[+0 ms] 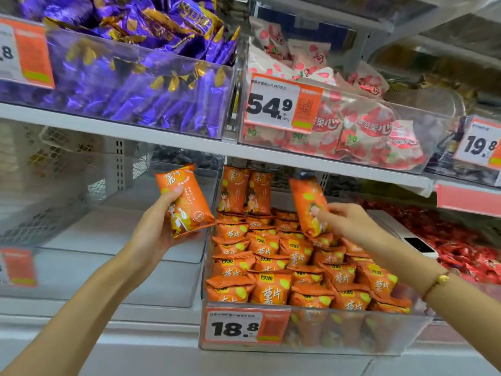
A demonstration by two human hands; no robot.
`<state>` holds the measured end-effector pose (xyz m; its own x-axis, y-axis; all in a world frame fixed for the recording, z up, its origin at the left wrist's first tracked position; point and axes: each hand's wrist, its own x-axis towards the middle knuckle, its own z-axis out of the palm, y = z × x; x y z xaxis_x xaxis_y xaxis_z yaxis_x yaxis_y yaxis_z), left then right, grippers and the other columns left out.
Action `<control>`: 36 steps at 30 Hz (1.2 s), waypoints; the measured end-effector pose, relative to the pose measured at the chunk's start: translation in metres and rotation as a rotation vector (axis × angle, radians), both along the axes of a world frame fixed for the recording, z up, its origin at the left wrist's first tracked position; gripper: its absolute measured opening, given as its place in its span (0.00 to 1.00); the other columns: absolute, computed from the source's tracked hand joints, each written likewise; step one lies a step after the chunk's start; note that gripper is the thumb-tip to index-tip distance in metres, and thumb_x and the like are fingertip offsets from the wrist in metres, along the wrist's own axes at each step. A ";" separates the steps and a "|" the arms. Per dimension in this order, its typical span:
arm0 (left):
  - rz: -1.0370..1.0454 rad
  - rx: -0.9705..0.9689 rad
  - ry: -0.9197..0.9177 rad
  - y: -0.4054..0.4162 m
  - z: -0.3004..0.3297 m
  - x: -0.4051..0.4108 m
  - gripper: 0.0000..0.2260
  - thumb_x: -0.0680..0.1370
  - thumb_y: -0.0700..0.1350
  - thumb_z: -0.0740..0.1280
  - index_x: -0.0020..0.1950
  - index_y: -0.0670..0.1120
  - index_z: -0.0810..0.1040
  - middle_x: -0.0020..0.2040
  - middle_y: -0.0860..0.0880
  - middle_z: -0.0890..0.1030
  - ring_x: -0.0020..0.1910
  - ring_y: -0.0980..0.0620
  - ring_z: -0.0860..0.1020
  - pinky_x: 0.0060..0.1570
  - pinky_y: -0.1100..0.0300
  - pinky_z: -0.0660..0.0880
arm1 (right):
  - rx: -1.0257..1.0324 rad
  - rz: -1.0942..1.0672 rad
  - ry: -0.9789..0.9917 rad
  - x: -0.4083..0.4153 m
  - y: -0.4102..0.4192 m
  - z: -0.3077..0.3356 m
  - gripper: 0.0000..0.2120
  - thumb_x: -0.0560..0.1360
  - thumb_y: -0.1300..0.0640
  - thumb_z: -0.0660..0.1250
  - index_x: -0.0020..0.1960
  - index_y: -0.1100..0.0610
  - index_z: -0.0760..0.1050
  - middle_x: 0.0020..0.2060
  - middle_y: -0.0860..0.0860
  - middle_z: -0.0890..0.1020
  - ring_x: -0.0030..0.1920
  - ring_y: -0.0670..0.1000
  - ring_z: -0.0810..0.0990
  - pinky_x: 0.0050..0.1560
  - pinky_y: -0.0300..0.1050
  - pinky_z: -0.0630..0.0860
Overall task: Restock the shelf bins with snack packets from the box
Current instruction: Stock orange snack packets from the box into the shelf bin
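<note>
While your left hand (160, 221) gripped one orange chip packet (184, 202) and your right hand (344, 221) pinched another (309, 204) above the nearly full clear bin (352, 332), a careless drop could've toppled the upright rows.

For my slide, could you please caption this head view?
Each hand, left hand and right hand, holds an orange snack packet above the orange-packet bin.

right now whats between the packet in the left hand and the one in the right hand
In the head view, two upright orange packets stand at the back of the bin, between the left hand's packet and the right hand's packet.
</note>
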<state>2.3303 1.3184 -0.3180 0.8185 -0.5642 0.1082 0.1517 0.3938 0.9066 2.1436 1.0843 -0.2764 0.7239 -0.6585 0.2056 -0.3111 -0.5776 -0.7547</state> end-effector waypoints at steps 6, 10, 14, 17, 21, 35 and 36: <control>0.014 -0.003 -0.031 0.000 -0.002 -0.001 0.16 0.80 0.53 0.60 0.62 0.46 0.73 0.52 0.45 0.82 0.46 0.49 0.82 0.45 0.51 0.76 | 0.162 -0.316 -0.201 0.060 -0.033 -0.016 0.22 0.67 0.42 0.75 0.51 0.57 0.77 0.50 0.54 0.83 0.52 0.55 0.81 0.59 0.51 0.76; 0.019 0.008 -0.061 -0.001 -0.005 0.001 0.20 0.79 0.54 0.60 0.67 0.46 0.72 0.56 0.44 0.82 0.46 0.50 0.83 0.43 0.53 0.75 | 0.033 -0.345 -0.207 0.087 -0.031 -0.017 0.21 0.70 0.44 0.73 0.55 0.58 0.78 0.52 0.55 0.83 0.55 0.57 0.80 0.56 0.47 0.76; 0.039 0.006 -0.068 -0.002 -0.006 0.001 0.21 0.79 0.55 0.59 0.69 0.46 0.71 0.59 0.43 0.81 0.50 0.49 0.81 0.43 0.54 0.75 | -0.082 -0.285 -0.044 0.100 -0.032 -0.032 0.22 0.71 0.42 0.72 0.54 0.58 0.77 0.51 0.55 0.82 0.51 0.57 0.80 0.52 0.50 0.78; 0.038 0.013 -0.077 -0.003 -0.006 0.002 0.21 0.79 0.55 0.59 0.69 0.46 0.71 0.59 0.44 0.81 0.49 0.50 0.82 0.43 0.55 0.77 | -0.136 -0.243 0.015 0.100 -0.034 -0.037 0.16 0.73 0.44 0.70 0.50 0.56 0.77 0.46 0.54 0.81 0.48 0.55 0.80 0.46 0.46 0.77; 0.027 0.026 -0.068 -0.003 -0.006 0.005 0.22 0.79 0.56 0.59 0.69 0.47 0.71 0.57 0.46 0.82 0.46 0.53 0.83 0.37 0.60 0.80 | -0.212 -0.231 0.118 0.098 -0.037 -0.039 0.14 0.73 0.48 0.69 0.53 0.57 0.76 0.49 0.57 0.81 0.51 0.59 0.80 0.48 0.48 0.77; 0.016 0.016 -0.080 0.006 0.004 -0.009 0.11 0.77 0.52 0.64 0.56 0.50 0.77 0.50 0.50 0.84 0.45 0.55 0.83 0.51 0.55 0.76 | -0.234 -0.170 0.231 0.074 -0.017 -0.023 0.17 0.73 0.41 0.69 0.49 0.53 0.69 0.46 0.51 0.76 0.54 0.57 0.77 0.53 0.50 0.75; 0.016 0.040 -0.120 0.010 0.007 -0.011 0.12 0.75 0.53 0.66 0.57 0.51 0.77 0.52 0.49 0.83 0.46 0.55 0.83 0.51 0.56 0.76 | -0.248 -0.170 0.192 0.069 -0.011 -0.021 0.18 0.73 0.41 0.69 0.50 0.53 0.70 0.47 0.51 0.78 0.56 0.57 0.77 0.55 0.51 0.75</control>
